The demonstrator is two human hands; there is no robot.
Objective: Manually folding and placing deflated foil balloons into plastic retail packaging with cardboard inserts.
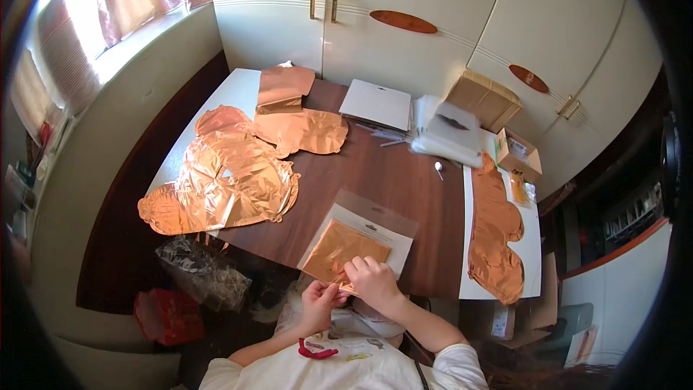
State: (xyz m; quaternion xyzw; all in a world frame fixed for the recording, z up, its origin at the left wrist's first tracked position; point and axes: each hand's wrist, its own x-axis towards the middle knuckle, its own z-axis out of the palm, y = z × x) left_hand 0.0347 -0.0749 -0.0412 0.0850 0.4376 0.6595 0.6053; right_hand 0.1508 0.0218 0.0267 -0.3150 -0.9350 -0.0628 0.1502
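Observation:
At the table's near edge lies a folded copper-coloured foil balloon [345, 247] on a white backing card in a transparent plastic sleeve [393, 227]. My left hand [321, 307] pinches the near edge of the folded foil between thumb and fingers. Just beside it, my right hand [373, 284] has its fingers curled down over the foil's near right corner. The fingertips almost meet there, and exactly what lies between them is partly hidden. Flat copper foil balloons [231, 173] are spread over the table's left end; another long wavy one [493, 235] lies at the right end.
Beyond my hands, a stack of white cards [375, 105], transparent sleeves [447, 133] and cardboard boxes [484, 97] stand on the brown table [375, 173]. A small white-headed item [438, 167] lies nearby. Below left are crumpled plastic [202, 271] and a red bag [170, 316].

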